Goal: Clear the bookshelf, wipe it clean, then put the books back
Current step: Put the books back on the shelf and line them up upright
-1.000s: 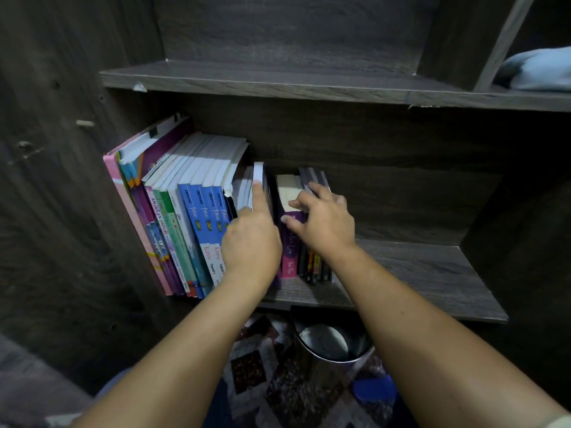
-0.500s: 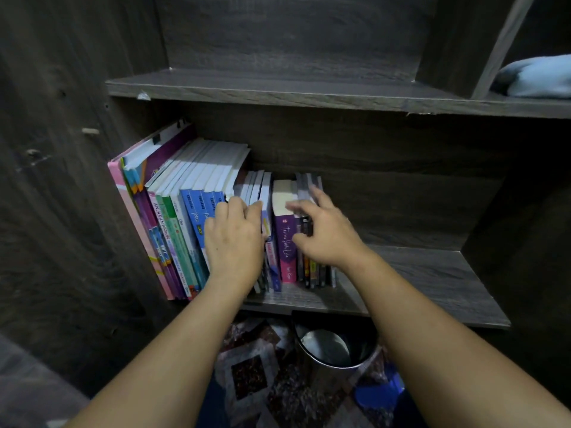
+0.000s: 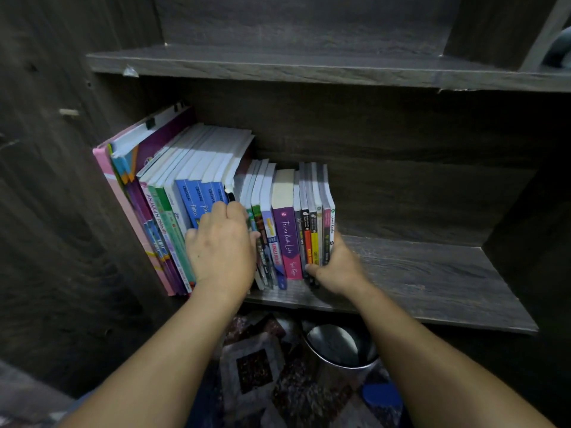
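the hands are working apart on the row of books (image 3: 285, 236), which is standing on the lower shelf (image 3: 432, 282), packed toward its left wall, long axes upright, spines facing the person. the right hand (image 3: 336, 267) is nearer the row's free end and is clamping the thin books (image 3: 313, 239) there, thumb on the spines. the left hand (image 3: 221, 245) is lying curled over the blue books (image 3: 197, 202); its fingertips are hidden, so a grip cannot be told.
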The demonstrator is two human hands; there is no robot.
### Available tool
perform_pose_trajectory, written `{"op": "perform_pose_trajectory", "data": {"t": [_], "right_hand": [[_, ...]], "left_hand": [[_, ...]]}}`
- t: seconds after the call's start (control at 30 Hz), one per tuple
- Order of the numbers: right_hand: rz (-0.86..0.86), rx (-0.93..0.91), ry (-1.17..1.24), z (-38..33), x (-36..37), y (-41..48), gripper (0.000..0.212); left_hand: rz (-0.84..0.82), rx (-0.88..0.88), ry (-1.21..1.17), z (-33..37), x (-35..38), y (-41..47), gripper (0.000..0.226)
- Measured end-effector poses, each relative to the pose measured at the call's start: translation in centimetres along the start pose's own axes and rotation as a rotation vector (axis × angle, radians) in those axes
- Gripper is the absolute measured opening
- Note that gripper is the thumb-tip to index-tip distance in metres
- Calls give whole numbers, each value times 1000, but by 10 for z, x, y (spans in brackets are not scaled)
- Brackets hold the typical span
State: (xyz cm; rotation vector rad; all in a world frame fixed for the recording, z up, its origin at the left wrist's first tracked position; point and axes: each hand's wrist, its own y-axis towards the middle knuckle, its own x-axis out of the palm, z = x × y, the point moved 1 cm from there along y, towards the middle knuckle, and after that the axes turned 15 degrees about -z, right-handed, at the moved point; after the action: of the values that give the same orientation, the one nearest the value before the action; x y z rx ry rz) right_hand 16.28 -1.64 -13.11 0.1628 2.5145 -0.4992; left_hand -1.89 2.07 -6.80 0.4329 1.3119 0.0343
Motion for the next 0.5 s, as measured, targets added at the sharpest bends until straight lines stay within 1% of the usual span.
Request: {"op": "perform_pose_trajectory", "data": {"t": [0.1, 0.2, 0.37, 0.43, 0.5], "right_hand": [[5, -24, 2, 3, 3, 4, 94], [2, -34, -19, 3, 8, 4, 101], [0, -34, -74, -2, 3, 4, 106], [27, -49, -96, -4, 0, 5, 104], [67, -55, -131, -6, -1, 4, 102]], "left_hand": [[71, 47, 16, -9, 4, 8, 33], [123, 22, 85, -11, 4, 11, 35], [128, 42, 114, -10, 2, 8, 38], [128, 76, 85, -7, 2, 4, 38], [144, 153, 64, 2, 3, -1, 39]]}}
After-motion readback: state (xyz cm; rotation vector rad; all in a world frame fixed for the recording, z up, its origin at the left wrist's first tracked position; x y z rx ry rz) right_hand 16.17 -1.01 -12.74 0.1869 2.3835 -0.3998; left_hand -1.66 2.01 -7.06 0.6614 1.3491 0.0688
